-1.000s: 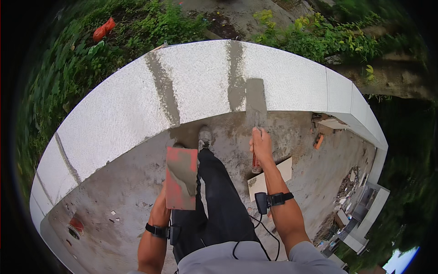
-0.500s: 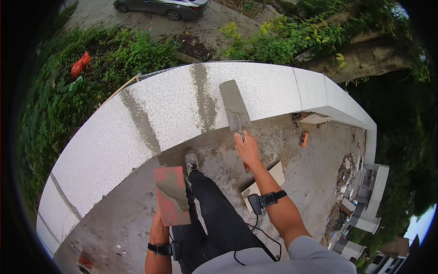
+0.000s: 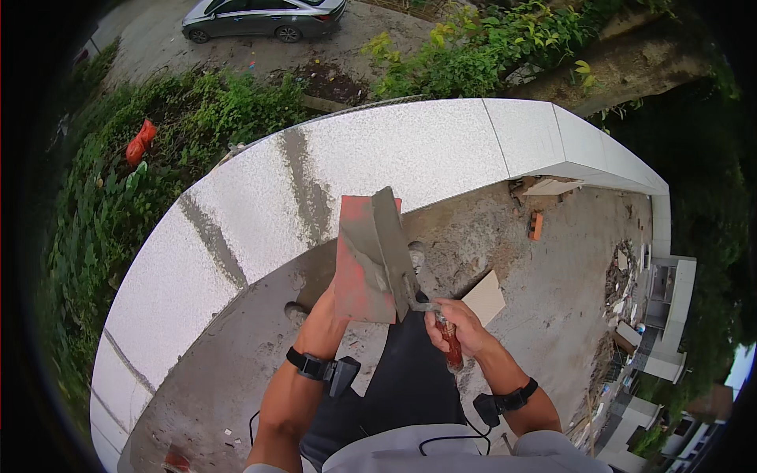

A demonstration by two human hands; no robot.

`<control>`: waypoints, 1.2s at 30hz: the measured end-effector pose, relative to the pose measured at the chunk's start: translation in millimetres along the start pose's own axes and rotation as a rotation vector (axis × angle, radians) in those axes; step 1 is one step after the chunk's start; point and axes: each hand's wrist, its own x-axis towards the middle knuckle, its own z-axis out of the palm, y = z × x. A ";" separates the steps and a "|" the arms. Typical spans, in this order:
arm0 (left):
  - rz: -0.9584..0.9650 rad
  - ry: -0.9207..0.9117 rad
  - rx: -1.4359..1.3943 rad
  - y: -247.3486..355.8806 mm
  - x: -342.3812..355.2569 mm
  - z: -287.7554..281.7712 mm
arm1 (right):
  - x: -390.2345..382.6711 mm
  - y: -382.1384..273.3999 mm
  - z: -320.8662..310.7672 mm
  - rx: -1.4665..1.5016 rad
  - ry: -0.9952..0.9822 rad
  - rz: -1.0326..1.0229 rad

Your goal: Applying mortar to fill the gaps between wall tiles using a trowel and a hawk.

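Note:
My left hand (image 3: 325,314) holds a flat pinkish-red board (image 3: 355,293) from below, its fingers mostly hidden behind it. Grey mortar (image 3: 359,243) is smeared across the board's face. My right hand (image 3: 468,329) is closed round the reddish-brown handle of a plastering trowel (image 3: 388,240). The trowel's rectangular, mortar-coated blade stands tilted on the right part of the board, touching it or its mortar. Beyond both tools curves a white speckled wall (image 3: 410,142), crossed by a wide grey mortar strip (image 3: 298,169) and another further left.
A pale slab (image 3: 485,298) lies on the concrete floor right of my legs, with an orange brick (image 3: 536,226) farther off. Rubble (image 3: 621,272) lines the right side. Past the wall are bushes (image 3: 213,110), a red bag (image 3: 140,143), a tree trunk (image 3: 639,75) and a parked car (image 3: 264,20).
My right hand has drawn the trowel back from the wall's surface to the board. My left hand has raised the board up and rightward to meet it. The view has shifted slightly.

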 end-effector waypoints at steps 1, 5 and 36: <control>-0.007 0.033 0.053 -9.9 16.9 -3.3 | -4.9 -2.1 -24.2 -0.028 0.015 0.007; 0.002 0.128 0.173 -43.4 84.3 -9.1 | -32.2 -28.6 -133.3 -0.208 0.187 0.081; -0.143 0.141 0.516 -195.0 231.6 48.2 | 172.7 -253.4 -394.6 -0.510 0.421 -0.201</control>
